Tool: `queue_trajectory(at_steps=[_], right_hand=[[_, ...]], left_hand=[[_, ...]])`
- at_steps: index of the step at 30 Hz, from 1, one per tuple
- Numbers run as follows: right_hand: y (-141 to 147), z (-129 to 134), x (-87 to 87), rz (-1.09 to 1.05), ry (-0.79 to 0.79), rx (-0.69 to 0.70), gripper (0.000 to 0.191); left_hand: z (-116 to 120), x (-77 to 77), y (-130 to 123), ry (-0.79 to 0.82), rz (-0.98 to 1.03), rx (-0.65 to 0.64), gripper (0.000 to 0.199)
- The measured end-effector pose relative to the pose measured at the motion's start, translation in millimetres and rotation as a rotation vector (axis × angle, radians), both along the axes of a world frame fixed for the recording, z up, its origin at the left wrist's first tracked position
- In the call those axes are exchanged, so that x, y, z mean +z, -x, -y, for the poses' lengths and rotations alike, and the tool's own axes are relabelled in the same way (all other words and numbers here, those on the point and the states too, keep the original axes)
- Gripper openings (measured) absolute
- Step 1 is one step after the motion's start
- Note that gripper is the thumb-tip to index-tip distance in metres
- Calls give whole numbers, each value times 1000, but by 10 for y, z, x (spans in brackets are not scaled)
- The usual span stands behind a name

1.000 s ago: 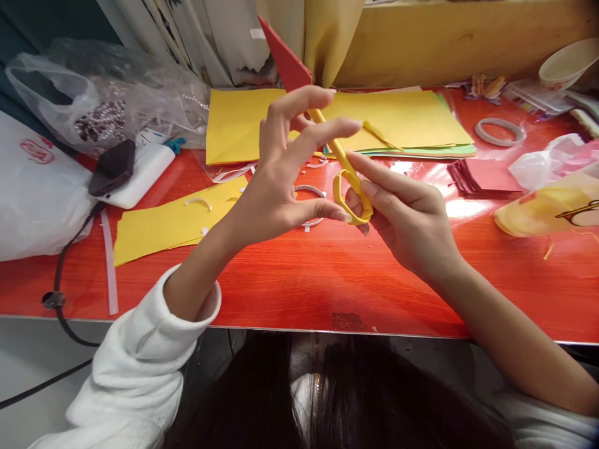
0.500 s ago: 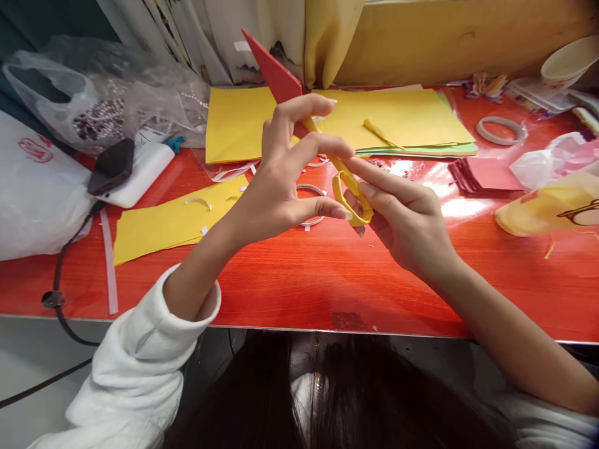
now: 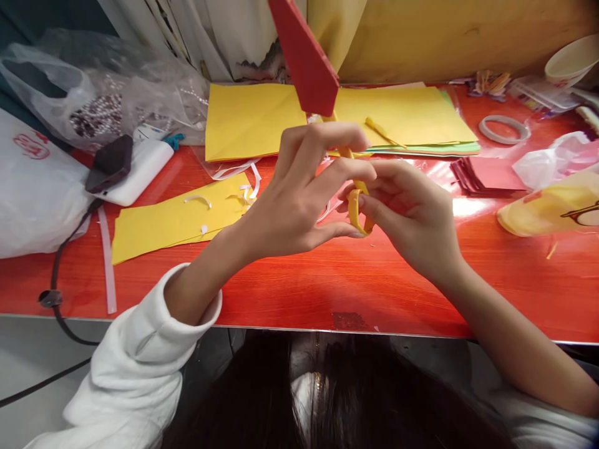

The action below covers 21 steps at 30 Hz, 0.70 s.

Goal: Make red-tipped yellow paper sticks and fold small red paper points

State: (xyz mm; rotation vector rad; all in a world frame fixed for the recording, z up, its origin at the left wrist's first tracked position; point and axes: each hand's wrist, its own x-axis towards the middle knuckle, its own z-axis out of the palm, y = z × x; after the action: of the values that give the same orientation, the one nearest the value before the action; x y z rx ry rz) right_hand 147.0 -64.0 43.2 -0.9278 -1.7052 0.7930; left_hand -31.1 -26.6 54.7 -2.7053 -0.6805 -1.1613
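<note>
Right hand (image 3: 414, 218) is pinching the yellow strip (image 3: 354, 212) at its looped end, grip clamped, likely keeping the curl from springing open; strip is being held above the table (image 3: 290, 293), between front and back edges. Left hand (image 3: 304, 193) is arching alongside, thumb and forefinger apart; its farther fingers are hiding any clasp, cannot tell

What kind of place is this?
It looks like a craft table, maybe in someone's home. Yellow sheets are stacked at the back, cut red pieces lie in a pile, and the right hand holds a curled yellow strip.
</note>
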Motion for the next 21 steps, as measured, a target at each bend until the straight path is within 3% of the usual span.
queue_trajectory(at_steps=[7, 13, 21], right_hand=[[-46, 5, 7, 270, -173, -109, 24], [-26, 13, 16, 299, -264, -125, 19], [-23, 11, 22, 321, -273, -127, 19]], left_hand=[[46, 7, 17, 57, -87, -19, 51], [49, -10, 7, 72, -86, -58, 51], [44, -14, -1, 11, -72, -71, 50]])
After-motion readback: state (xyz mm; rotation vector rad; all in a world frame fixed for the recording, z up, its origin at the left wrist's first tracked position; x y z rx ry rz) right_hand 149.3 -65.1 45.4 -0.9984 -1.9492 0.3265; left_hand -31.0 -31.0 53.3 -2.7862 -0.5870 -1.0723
